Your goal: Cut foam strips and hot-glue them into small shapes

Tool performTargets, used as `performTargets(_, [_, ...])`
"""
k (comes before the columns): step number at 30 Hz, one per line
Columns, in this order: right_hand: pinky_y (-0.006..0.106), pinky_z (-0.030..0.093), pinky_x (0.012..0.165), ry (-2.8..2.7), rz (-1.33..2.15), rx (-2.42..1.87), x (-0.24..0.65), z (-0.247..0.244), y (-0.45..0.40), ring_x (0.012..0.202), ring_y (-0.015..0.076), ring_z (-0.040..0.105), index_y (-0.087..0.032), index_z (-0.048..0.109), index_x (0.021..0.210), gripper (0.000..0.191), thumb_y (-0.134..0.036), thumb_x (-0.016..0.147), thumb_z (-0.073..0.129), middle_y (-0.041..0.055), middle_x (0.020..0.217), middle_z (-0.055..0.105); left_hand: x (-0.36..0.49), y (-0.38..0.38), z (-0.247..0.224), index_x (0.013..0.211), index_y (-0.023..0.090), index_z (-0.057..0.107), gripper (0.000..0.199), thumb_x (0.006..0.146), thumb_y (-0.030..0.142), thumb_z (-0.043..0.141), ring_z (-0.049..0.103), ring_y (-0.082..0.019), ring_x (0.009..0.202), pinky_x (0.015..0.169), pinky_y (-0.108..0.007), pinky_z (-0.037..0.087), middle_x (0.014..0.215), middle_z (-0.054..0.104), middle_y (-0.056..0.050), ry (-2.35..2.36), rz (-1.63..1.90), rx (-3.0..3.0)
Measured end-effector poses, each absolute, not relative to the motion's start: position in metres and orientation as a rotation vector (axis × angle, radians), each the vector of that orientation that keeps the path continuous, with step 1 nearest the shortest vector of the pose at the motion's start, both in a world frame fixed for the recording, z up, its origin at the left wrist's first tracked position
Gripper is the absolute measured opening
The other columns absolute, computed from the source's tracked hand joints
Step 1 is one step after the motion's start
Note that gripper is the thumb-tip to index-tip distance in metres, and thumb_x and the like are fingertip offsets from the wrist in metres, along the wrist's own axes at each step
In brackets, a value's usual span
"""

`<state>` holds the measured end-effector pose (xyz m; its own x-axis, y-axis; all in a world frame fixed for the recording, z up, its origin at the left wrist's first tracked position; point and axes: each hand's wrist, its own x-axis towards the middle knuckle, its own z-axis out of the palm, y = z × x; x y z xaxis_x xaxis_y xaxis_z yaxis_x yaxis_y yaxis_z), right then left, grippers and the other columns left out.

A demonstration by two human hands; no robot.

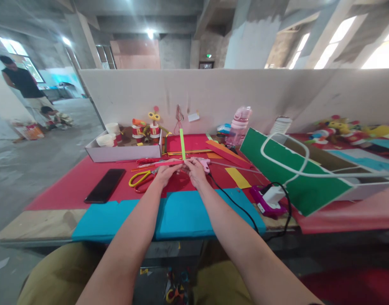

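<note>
My left hand [167,173] is closed on a red-pink paper strip [165,163] that points left. My right hand [196,170] is closed at the lower end of a yellow-green paper strip [182,142], which points away from me. The two strips meet at a right angle between my fingertips, where the exact join is partly hidden. Just behind my right hand lies a pink glue gun [205,165], its black cord running toward the table edge. Scissors with yellow and red handles [139,178] rest left of my left hand.
A black phone [105,186] lies at left, with a box [126,154] of paper cups and small figures behind it. To the right are a yellow paper piece [238,178], a purple power strip [266,202] with cables, and a green-sided box [286,171]. A pink bottle [239,127] stands behind.
</note>
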<state>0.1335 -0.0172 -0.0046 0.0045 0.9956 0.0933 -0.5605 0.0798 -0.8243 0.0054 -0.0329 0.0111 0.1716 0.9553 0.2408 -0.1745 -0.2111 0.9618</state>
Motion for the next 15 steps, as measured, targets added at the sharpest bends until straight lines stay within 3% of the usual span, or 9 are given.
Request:
performTargets(6, [0.025, 0.051, 0.064, -0.911, 1.383, -0.667, 0.1323, -0.0043, -0.0209, 0.056, 0.0095, 0.059, -0.019, 0.059, 0.07, 0.029, -0.034, 0.057, 0.08, -0.0056, 0.061, 0.063, 0.0064, -0.0312, 0.0094, 0.077, 0.015, 0.068, 0.027, 0.064, 0.038, 0.075, 0.054, -0.011, 0.06, 0.059, -0.024, 0.043, 0.066, 0.063, -0.002, 0.928, 1.399, 1.288])
performTargets(12, [0.028, 0.053, 0.062, -0.866, 1.468, -0.671, 0.1311, -0.0014, -0.0209, 0.056, 0.0128, 0.062, -0.019, 0.061, 0.074, 0.031, -0.046, 0.067, 0.074, -0.002, 0.06, 0.065, 0.003, -0.0256, 0.0034, 0.072, 0.016, 0.068, 0.024, 0.063, 0.037, 0.075, 0.053, -0.011, 0.06, 0.059, -0.023, 0.042, 0.065, 0.063, -0.001, 1.001, 1.473, 1.274])
performTargets(15, [0.026, 0.052, 0.062, -0.917, 1.432, -0.705, 0.1315, -0.0017, -0.0209, 0.056, 0.0117, 0.061, -0.019, 0.063, 0.074, 0.032, -0.046, 0.064, 0.076, -0.0021, 0.06, 0.064, 0.0038, -0.0277, 0.0053, 0.071, 0.016, 0.068, 0.024, 0.063, 0.038, 0.074, 0.052, -0.011, 0.058, 0.058, -0.023, 0.041, 0.063, 0.062, -0.001, 0.997, 1.468, 1.287])
